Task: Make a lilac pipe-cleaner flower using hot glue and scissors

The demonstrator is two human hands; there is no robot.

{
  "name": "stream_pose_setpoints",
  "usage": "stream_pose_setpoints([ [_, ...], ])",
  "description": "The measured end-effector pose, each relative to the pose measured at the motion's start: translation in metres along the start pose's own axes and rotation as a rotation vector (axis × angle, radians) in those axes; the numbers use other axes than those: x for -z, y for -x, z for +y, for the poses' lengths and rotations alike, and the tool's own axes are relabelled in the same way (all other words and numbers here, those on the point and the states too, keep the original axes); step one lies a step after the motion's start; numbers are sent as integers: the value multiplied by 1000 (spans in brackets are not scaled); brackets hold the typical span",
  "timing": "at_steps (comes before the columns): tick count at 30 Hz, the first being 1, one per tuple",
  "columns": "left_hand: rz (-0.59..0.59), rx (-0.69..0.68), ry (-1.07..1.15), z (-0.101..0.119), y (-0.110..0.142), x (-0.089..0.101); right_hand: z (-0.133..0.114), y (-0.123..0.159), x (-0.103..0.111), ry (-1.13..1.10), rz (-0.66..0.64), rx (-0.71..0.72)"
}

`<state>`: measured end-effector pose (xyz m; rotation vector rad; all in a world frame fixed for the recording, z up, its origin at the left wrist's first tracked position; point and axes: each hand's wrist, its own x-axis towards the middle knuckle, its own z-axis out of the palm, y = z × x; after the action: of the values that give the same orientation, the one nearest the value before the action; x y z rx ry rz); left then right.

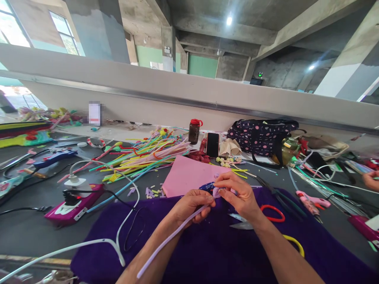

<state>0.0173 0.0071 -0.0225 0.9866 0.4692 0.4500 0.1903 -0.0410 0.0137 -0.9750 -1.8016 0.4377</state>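
My left hand [189, 207] is closed around a long lilac pipe cleaner [170, 238] that trails down toward me across a purple felt cloth [207, 252]. My right hand [238, 195] pinches the upper end of the same pipe cleaner near a small dark blue piece [207, 186]. The two hands almost touch, just in front of a pink foam sheet [185, 175]. Scissors with red and yellow handles [271, 217] lie on the cloth beside my right wrist.
A heap of coloured pipe cleaners [145, 156] lies behind the pink sheet. A magenta glue gun [72, 205] with cables sits left. A bottle [194, 131], phone [212, 144] and spotted bag [260, 136] stand at the back. Another person's hand [371, 180] shows far right.
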Motion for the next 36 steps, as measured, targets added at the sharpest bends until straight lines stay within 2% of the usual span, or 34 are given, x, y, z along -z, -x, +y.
stream_pose_setpoints([
  [30,12,31,-47,2,1,-3,2,0,-3,4,-53,-35],
  [33,39,7,-21,2,1,-3,2,0,-3,-62,23,-62],
  [36,180,-124,58,2,0,-5,5,1,-2,-194,187,-164],
])
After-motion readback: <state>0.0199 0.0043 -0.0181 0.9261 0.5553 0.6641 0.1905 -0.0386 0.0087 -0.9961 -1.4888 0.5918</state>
